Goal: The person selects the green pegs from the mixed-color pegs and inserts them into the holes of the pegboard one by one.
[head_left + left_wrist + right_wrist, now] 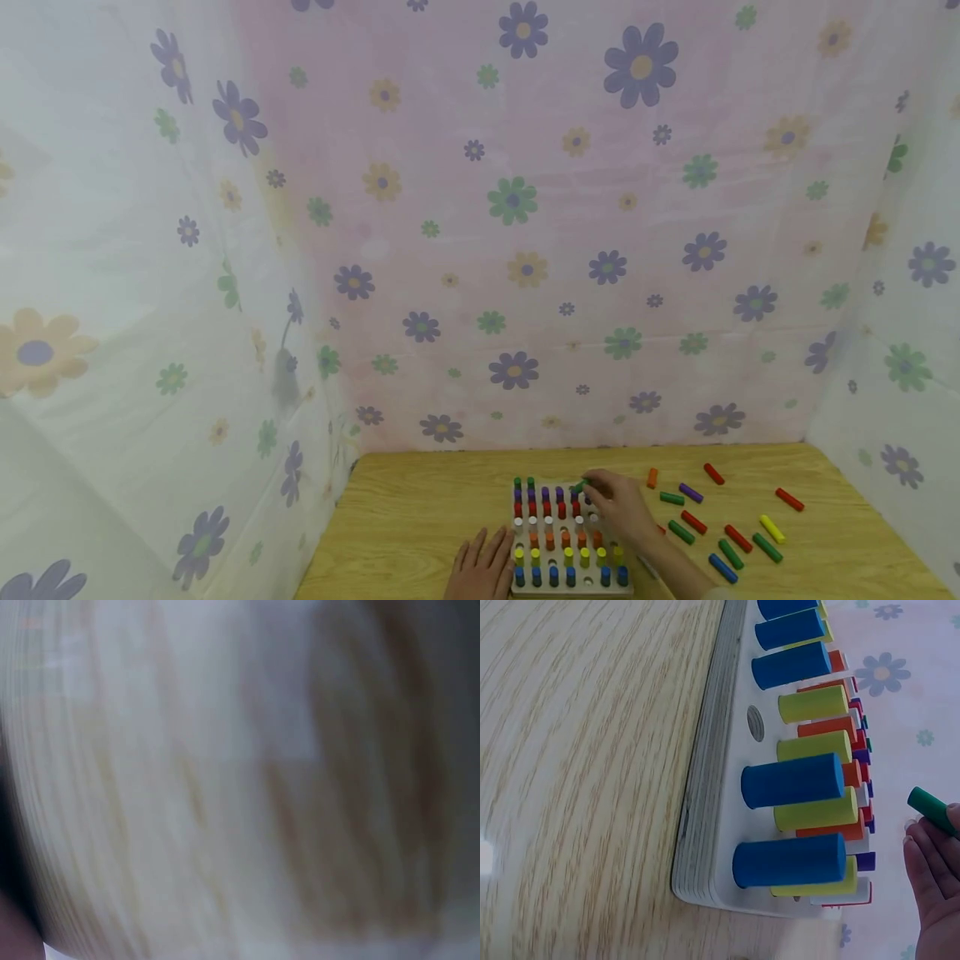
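Note:
My right hand (624, 507) pinches a green peg (579, 487) over the back row of a pegboard (573, 592). In the right wrist view the green peg (932, 809) is held at a slant between thumb and fingers. The board carries rows of blue, yellow, orange, white, red, purple and green pegs, front to back. Two green pegs (531, 483) stand at its back left. A bare hole (756, 723) shows in the blue row. My left hand (482, 567) rests with fingers extended at the board's left edge. The left wrist view is mostly blurred wood grain.
Loose pegs lie scattered to the right of the board, among them a blue peg (723, 568), a yellow peg (772, 529), an orange peg (652, 477) and several red and green ones. Flowered cloth (555, 250) encloses the wooden table (405, 500) at the back and sides.

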### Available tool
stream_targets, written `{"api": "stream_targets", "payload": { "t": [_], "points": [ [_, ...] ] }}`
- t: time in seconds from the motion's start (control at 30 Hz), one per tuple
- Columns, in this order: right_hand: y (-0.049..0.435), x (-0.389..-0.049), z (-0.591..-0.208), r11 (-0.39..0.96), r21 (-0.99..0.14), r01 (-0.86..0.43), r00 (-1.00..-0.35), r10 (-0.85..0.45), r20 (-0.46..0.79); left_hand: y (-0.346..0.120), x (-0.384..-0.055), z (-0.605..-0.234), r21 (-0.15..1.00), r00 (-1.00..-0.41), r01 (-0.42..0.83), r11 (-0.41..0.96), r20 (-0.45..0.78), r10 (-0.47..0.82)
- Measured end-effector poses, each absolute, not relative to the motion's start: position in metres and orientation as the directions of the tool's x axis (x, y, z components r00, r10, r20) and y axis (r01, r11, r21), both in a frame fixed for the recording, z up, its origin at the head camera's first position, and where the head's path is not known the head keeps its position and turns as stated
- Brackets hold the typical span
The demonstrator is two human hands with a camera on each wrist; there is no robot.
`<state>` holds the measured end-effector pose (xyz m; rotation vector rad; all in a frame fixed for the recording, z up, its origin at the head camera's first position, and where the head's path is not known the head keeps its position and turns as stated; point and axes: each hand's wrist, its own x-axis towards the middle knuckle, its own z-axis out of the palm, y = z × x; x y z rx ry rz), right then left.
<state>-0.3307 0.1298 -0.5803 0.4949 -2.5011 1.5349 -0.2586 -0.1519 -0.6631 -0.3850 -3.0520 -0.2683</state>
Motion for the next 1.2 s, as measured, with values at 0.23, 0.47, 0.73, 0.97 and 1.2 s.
{"api": "stream_targets", "payload": {
  "t": [0.23,0.47,0.73,0.97,1.2],
  "points": [
    [0.122,-0.331,-0.583,0.416,-0.833,-0.366,-0.930,-0.203,0.307,-0.152,-0.258,-0.661,0.177,-0.968,0.251,0.952,0.060,0.244],
    [0.112,-0.335,-0.585,0.406,-0.847,-0.344,-0.938,-0.184,0.293,-0.151,-0.258,-0.660,0.192,-0.969,0.248,0.950,0.063,0.240],
    [0.096,-0.346,-0.592,0.451,-0.812,-0.370,-0.928,-0.137,0.347,-0.151,-0.259,-0.663,0.188,-0.972,0.234,0.954,0.063,0.226],
    [0.081,-0.350,-0.597,0.459,-0.783,-0.421,-0.903,-0.125,0.412,-0.153,-0.259,-0.662,0.167,-0.969,0.243,0.955,0.075,0.234],
    [0.073,-0.355,-0.601,0.521,-0.771,-0.366,-0.922,-0.089,0.377,-0.153,-0.259,-0.664,0.170,-0.971,0.239,0.956,0.056,0.233]
  ]
}}
